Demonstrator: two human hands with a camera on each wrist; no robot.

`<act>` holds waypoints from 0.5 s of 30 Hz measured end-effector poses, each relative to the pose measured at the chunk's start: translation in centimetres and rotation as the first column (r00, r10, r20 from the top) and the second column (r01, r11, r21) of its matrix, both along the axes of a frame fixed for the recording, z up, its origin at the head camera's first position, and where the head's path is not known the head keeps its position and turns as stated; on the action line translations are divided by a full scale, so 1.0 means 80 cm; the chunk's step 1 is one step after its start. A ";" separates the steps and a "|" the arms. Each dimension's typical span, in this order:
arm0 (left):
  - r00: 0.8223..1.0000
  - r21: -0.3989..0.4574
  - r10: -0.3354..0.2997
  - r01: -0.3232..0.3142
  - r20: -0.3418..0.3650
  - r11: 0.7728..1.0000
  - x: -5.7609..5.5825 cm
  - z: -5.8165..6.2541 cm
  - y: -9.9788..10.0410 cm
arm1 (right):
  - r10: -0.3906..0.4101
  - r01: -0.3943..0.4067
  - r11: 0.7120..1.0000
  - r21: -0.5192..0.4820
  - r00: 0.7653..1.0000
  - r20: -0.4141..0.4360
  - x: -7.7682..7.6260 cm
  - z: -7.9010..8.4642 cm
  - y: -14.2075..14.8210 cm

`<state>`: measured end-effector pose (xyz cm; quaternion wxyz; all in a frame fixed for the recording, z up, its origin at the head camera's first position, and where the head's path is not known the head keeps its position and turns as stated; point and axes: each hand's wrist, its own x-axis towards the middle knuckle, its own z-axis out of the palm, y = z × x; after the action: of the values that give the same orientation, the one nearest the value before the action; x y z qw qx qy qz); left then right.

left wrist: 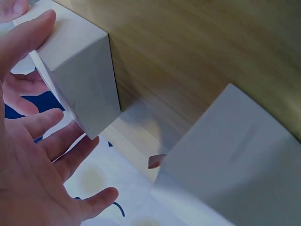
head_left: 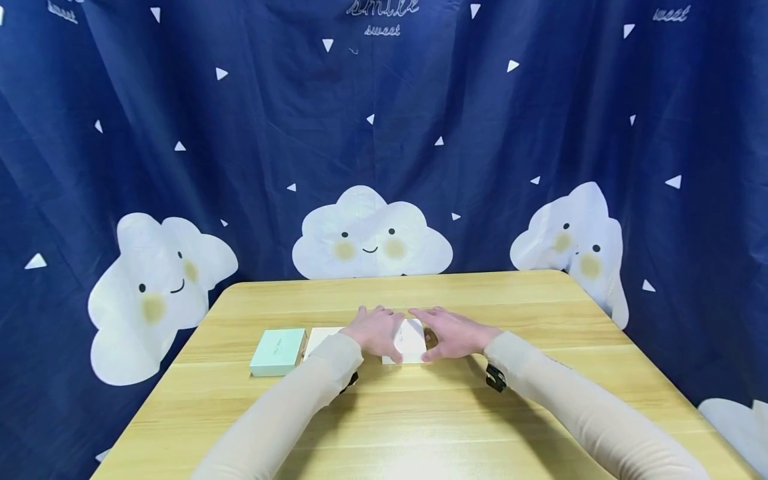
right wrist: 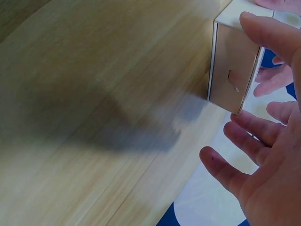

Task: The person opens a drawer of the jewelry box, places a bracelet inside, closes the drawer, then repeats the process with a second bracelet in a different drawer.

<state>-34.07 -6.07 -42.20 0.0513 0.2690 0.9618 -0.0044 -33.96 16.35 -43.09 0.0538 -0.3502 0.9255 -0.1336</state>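
A white drawer-style box (head_left: 410, 343) sits on the table between the two hands. My left hand (head_left: 375, 331) holds its left end, thumb on the near side and fingertips at the far edge. From the other end my right hand (head_left: 453, 335) grips it likewise, its outer fingers spread. In the right wrist view, the box's pinkish end (right wrist: 230, 70) shows a small pull tab. A second white box (left wrist: 235, 150), with a brown tab (left wrist: 156, 161), lies left of my left hand, partly hidden by that arm in the head view.
Farther left on the wooden table (head_left: 450, 427) is a mint-green box (head_left: 279, 350) with small lettering. A dark blue curtain (head_left: 384, 153) with clouds hangs behind the table's far edge. Black straps (head_left: 495, 379) show under the wrists.
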 end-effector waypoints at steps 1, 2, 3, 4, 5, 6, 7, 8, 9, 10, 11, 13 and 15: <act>1.000 0.004 -0.001 0.001 -0.002 1.000 -0.001 0.000 0.000 | 0.002 -0.002 1.000 -0.001 1.000 -0.001 0.000 0.000 0.000; 1.000 0.012 -0.002 0.002 -0.003 1.000 -0.001 -0.001 -0.001 | 0.003 -0.003 1.000 0.002 1.000 -0.004 -0.001 0.000 0.000; 1.000 0.019 -0.004 0.004 -0.005 1.000 -0.002 -0.002 -0.001 | 0.006 -0.006 1.000 0.002 1.000 -0.007 -0.001 0.000 0.000; 1.000 0.024 -0.005 0.005 -0.007 1.000 -0.003 -0.003 -0.002 | 0.007 -0.007 1.000 0.002 1.000 -0.007 -0.001 0.000 -0.001; 1.000 0.028 -0.006 0.007 -0.008 1.000 -0.003 -0.003 -0.003 | 0.008 -0.008 1.000 0.005 1.000 -0.010 -0.001 0.000 -0.001; 1.000 0.031 -0.009 0.009 -0.011 0.999 -0.003 -0.003 -0.004 | 0.011 -0.011 1.000 0.008 1.000 -0.012 -0.001 0.000 -0.001; 1.000 0.035 -0.009 0.010 -0.012 0.999 -0.002 -0.003 -0.006 | 0.012 -0.012 1.000 0.011 1.000 -0.012 -0.001 0.000 -0.002; 1.000 0.038 -0.010 0.011 -0.011 0.999 -0.001 -0.003 -0.008 | 0.016 -0.016 1.000 0.015 1.000 -0.014 -0.001 0.001 -0.003; 1.000 0.036 -0.012 0.013 -0.011 0.999 -0.001 -0.002 -0.009 | 0.021 -0.021 1.000 0.017 1.000 -0.014 -0.001 0.001 -0.004; 1.000 0.035 -0.013 0.013 -0.012 0.999 0.001 -0.002 -0.011 | 0.025 -0.024 0.999 0.022 1.000 -0.017 -0.001 0.001 -0.005; 1.000 0.034 -0.014 0.015 -0.012 0.999 0.002 0.000 -0.013 | 0.033 -0.033 0.999 0.020 0.999 -0.021 -0.001 0.001 -0.005; 1.000 0.036 -0.015 0.015 -0.010 0.999 0.005 0.001 -0.017 | 0.046 -0.045 0.999 0.020 0.999 -0.027 -0.001 0.001 -0.008; 1.000 0.039 -0.014 0.014 -0.010 0.999 0.007 0.002 -0.020 | 0.057 -0.057 0.998 0.011 0.998 -0.028 0.000 0.002 -0.011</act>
<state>-33.52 -7.70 -42.02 0.0412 0.2766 0.9600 0.0130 -33.98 15.48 -42.92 0.0464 -0.3782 0.9165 -0.1223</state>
